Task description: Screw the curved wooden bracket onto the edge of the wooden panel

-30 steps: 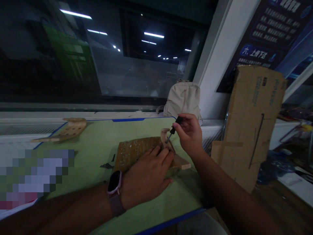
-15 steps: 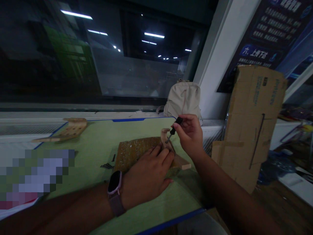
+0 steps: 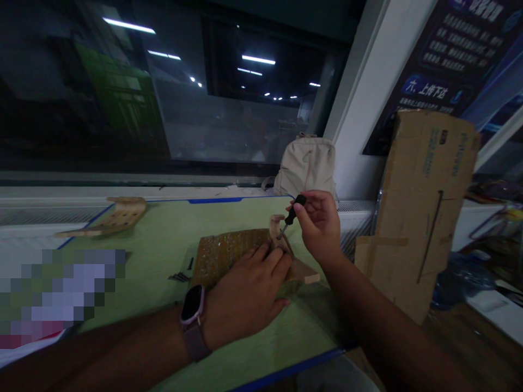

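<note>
My right hand (image 3: 321,226) grips a small black-handled screwdriver (image 3: 295,208), fingers wrapped round its handle. The shaft slants down to the left, and its tip is at the face of a curved wooden piece (image 3: 278,228). Whether a screw sits under the tip is too small to tell. My left hand (image 3: 245,288), with a watch on the wrist, holds that wooden piece down; its fingers bend over the wood and the thumb lies apart. Beneath them is a brown block wrapped in shiny tape (image 3: 212,253). Several dark screws (image 3: 180,277) lie left of the block.
Another curved wooden piece with holes (image 3: 122,215) lies at the table's far left. The light green table (image 3: 163,223) has a blue edge. A beige backpack (image 3: 306,163) stands by the window behind. Flattened cardboard (image 3: 425,218) leans at the right. A blurred patch covers the lower left.
The screwdriver handle and my right hand have shifted very slightly to the right. My left hand and the wooden piece stay in place.
</note>
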{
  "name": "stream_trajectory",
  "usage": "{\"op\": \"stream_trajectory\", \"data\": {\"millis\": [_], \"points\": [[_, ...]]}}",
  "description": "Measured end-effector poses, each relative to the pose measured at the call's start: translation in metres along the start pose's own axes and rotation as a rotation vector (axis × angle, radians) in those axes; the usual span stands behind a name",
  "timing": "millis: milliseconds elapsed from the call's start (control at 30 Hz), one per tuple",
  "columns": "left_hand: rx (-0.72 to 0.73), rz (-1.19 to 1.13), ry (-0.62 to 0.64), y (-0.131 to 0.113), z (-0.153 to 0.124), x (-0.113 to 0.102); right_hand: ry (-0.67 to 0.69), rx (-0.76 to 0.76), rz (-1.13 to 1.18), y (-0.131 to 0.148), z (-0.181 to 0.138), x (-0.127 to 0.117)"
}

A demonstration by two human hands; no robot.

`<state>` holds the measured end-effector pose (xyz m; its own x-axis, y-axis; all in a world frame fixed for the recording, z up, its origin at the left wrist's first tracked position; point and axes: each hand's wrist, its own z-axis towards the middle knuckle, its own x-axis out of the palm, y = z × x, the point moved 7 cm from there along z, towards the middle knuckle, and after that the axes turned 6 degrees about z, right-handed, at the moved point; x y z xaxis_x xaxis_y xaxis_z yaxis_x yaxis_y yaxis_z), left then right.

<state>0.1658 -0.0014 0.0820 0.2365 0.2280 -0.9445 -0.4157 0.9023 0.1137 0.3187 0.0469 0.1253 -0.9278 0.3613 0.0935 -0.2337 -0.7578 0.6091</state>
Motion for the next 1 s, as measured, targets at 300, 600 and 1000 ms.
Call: {"op": "stream_trajectory", "data": {"millis": [300, 600, 1000], "points": [[-0.010, -0.002, 0.017, 0.001, 0.001, 0.000, 0.111, -0.093, -0.172, 0.012, -0.002, 0.001], [-0.004, 0.020, -0.008, 0.000, 0.000, -0.001, -0.036, -0.002, -0.091, -0.005, -0.001, -0.005], [0.001, 0.020, -0.020, 0.001, 0.000, 0.000, 0.101, 0.047, -0.011, -0.004, -0.003, 0.005]]}}
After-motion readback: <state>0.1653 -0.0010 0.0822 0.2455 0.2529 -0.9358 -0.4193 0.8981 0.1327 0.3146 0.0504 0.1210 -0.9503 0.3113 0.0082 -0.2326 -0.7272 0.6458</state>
